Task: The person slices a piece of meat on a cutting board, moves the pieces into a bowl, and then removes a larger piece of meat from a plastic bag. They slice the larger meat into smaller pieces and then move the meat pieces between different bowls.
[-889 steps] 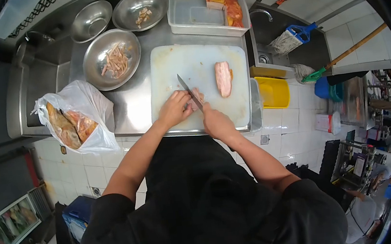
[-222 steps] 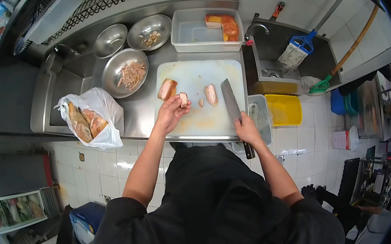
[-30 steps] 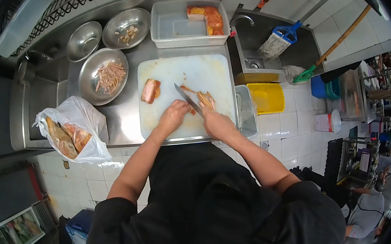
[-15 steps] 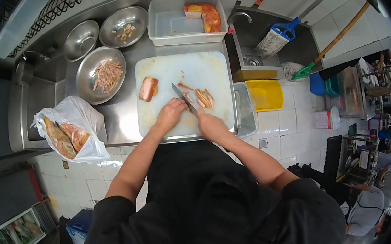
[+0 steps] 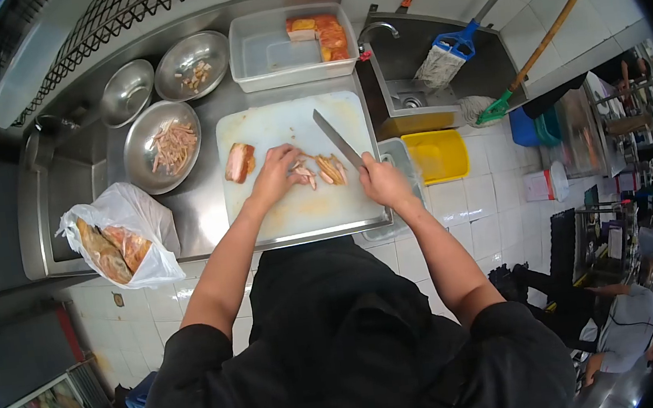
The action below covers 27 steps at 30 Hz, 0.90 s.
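Observation:
My right hand (image 5: 385,181) grips the handle of a kitchen knife (image 5: 337,138), its blade pointing up and left over the white cutting board (image 5: 296,215). At the middle of the board, my left hand (image 5: 275,177) has its fingers curved and thumb apart, beside a few cut meat strips (image 5: 305,174). Whether the fingertips touch them is hard to tell. Between the two hands lies a small pile of sliced meat (image 5: 331,169). A thick block of cured pork (image 5: 239,163) rests on the board's left side.
Steel bowls stand at the back left: one with meat strips (image 5: 174,146), another with small chunks (image 5: 197,77). Behind the board is a plastic tub (image 5: 267,74) with meat slabs. A white bag (image 5: 155,223) of meat lies left; a sink (image 5: 410,86) and yellow bin (image 5: 438,156) are right.
The knife has come away from the meat and moved right and up with my right hand. My left hand has shifted up and left, its fingers opening. The camera view has shifted slightly.

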Motion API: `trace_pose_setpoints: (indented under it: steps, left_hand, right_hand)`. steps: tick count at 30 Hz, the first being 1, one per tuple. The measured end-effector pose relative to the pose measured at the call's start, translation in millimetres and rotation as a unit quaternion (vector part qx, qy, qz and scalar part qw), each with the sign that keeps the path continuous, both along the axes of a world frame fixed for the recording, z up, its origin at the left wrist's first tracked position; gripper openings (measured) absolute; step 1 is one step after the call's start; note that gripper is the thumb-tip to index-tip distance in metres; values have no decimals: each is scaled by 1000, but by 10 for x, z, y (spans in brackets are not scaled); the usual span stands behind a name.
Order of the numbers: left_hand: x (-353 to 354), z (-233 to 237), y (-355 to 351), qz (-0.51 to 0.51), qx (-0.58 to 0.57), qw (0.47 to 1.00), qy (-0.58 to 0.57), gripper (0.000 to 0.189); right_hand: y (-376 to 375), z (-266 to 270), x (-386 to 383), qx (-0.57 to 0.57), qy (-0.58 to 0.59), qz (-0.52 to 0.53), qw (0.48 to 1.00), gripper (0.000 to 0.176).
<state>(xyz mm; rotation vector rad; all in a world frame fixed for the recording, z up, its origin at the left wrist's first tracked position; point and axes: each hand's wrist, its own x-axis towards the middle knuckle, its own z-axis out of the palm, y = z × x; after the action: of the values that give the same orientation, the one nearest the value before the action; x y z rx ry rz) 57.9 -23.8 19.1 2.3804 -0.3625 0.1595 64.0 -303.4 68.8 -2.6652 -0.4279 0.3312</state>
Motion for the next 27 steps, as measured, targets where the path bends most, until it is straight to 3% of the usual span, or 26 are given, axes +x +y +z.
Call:
trace_pose_setpoints:
  steps: [1, 5, 10, 14, 17, 19, 20, 23, 26, 27]
  left_hand:
    - [38, -7, 13, -59, 1, 998, 29, 57]
    - [57, -119, -111, -80, -7, 996, 30, 53]
    - [-80, -189, -100, -92, 53, 991, -87, 49]
    - [-212, -128, 6, -95, 48, 994, -23, 61]
    - [-158, 154, -91, -104, 112, 986, -71, 71]
    - [-72, 134, -172, -209, 181, 957, -89, 74]
    - [-54, 98, -216, -211, 180, 957, -90, 74]
    - [-55, -100, -348, -223, 216, 944, -113, 60]
    - [-183, -250, -481, -159, 176, 970, -58, 51]
    - [-263, -264, -556, -93, 152, 983, -39, 50]
  right_hand:
    - [-45, -1, -1, 0, -1, -4, 1000, 22]
    - [-47, 50, -62, -72, 20, 35, 997, 21]
    - [169, 77, -82, -85, 30, 154, 984, 22]
    - [97, 58, -11, -60, 18, 158, 985, 21]
    - [-36, 78, 1, -36, 6, 93, 995, 19]
    - [-106, 98, -14, -30, 7, 42, 999, 19]
    - [-133, 86, -30, -31, 6, 40, 999, 19]
    - [-201, 35, -163, -56, 14, 1, 998, 21]
    - [-156, 39, -319, -47, 36, -47, 997, 22]
    - [-130, 67, -387, -43, 44, -48, 997, 23]
